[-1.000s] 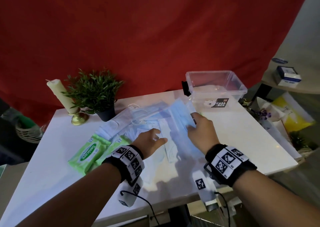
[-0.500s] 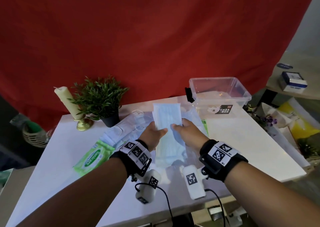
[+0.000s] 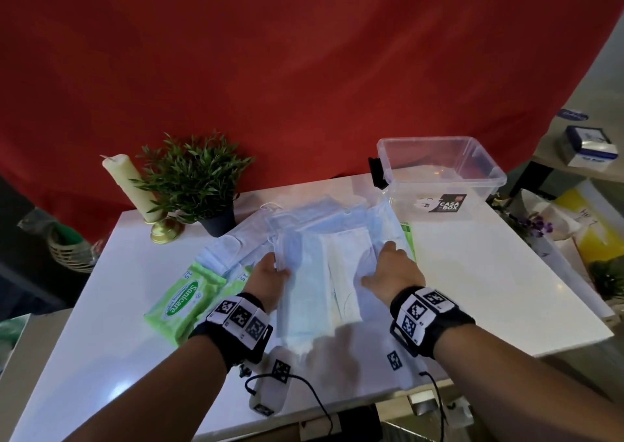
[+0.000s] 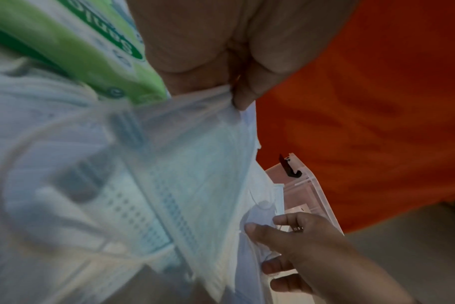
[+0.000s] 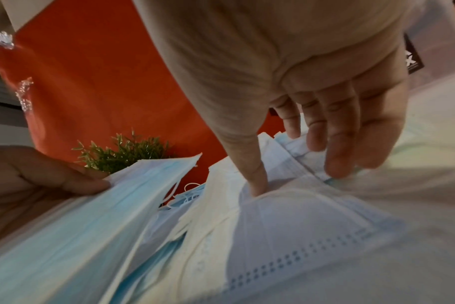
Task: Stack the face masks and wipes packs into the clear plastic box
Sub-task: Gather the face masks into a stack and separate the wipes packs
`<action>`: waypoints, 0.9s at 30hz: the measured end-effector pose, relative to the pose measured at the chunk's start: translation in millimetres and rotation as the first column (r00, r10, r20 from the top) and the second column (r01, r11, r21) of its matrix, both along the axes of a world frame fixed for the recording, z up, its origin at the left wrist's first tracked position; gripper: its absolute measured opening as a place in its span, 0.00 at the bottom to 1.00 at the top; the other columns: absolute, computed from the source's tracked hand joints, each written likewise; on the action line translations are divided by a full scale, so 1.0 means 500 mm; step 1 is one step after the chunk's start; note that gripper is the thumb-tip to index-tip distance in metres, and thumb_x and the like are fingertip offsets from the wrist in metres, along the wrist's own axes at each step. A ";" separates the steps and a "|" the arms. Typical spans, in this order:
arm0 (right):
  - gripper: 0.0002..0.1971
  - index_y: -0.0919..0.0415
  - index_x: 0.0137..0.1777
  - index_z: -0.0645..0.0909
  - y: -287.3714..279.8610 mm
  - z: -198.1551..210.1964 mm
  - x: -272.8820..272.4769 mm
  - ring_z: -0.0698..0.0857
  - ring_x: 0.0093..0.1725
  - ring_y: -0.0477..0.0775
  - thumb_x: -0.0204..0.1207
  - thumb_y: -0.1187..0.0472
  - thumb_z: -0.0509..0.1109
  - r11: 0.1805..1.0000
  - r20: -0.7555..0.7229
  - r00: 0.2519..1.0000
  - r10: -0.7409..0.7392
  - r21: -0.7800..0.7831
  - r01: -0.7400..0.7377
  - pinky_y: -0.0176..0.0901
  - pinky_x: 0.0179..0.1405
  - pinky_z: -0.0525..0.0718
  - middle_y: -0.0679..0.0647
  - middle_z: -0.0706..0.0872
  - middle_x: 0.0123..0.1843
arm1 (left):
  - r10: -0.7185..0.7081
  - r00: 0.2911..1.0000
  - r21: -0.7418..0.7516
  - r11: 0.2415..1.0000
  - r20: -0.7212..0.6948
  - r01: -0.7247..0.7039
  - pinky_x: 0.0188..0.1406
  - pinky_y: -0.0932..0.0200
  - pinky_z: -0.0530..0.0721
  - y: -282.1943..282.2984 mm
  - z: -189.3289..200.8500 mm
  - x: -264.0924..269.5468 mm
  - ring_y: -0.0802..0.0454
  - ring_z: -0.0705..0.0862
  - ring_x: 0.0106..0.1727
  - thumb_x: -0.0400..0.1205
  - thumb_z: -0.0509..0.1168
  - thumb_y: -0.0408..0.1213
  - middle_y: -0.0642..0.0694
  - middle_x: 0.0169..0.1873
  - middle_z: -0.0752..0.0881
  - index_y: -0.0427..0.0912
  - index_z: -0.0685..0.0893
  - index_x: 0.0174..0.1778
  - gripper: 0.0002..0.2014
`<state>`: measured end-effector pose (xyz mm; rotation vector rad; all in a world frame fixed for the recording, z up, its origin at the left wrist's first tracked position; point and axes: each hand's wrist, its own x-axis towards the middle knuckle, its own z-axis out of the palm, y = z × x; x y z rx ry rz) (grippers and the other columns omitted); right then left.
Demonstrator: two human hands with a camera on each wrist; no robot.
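Head view, with wrist views for detail. The left hand (image 3: 270, 281) pinches one edge of a small bundle of pale blue pleated face masks (image 3: 304, 293), thumb on top, its grip closed on the bundle and holding it over the white desk (image 3: 472, 273). The right hand (image 3: 393, 273) rests with its grip wide, fingers (image 5: 340, 144) spread and fairly straight, thumb tip pressing into the loose pile of pale blue face masks (image 3: 324, 219) lying at the desk's centre. Two green wipes packs (image 3: 184, 298) lie on the desk to the left, partly under the pile. The clear plastic box (image 3: 442, 171), lidless, stands at the far right corner. A cream candle (image 3: 126, 181) and a small potted green plant (image 3: 199, 185) stand at the far left.
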<state>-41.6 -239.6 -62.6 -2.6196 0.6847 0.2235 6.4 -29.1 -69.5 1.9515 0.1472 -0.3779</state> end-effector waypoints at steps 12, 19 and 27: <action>0.11 0.63 0.54 0.82 0.029 0.026 -0.004 0.86 0.55 0.58 0.73 0.64 0.70 0.948 0.276 0.953 -0.121 0.317 0.028 0.41 0.51 0.82 0.55 0.86 0.49 | 0.049 0.997 -0.047 0.998 -0.068 -0.052 0.23 0.61 0.64 0.002 0.000 -0.021 0.48 0.69 0.25 0.83 0.53 0.25 0.43 0.29 0.72 0.38 0.74 0.50 0.07; 0.02 0.60 0.35 0.84 0.132 0.069 0.003 0.88 0.40 0.54 0.68 0.64 0.72 0.895 0.449 0.894 0.010 0.394 -0.208 0.42 0.45 0.85 0.53 0.89 0.36 | 0.040 0.998 -0.141 0.989 -0.041 -0.045 0.28 0.57 0.75 -0.023 0.023 -0.023 0.44 0.79 0.33 0.84 0.56 0.28 0.31 0.36 0.80 0.36 0.78 0.55 0.08; 0.10 0.62 0.30 0.81 0.209 0.040 0.009 0.80 0.31 0.53 0.72 0.61 0.68 0.841 0.444 0.883 0.154 0.410 -0.352 0.41 0.34 0.78 0.54 0.83 0.28 | 0.070 0.995 -0.195 0.979 0.074 -0.055 0.42 0.54 0.79 -0.010 0.032 -0.036 0.44 0.80 0.39 0.89 0.56 0.36 0.40 0.34 0.81 0.33 0.79 0.45 0.12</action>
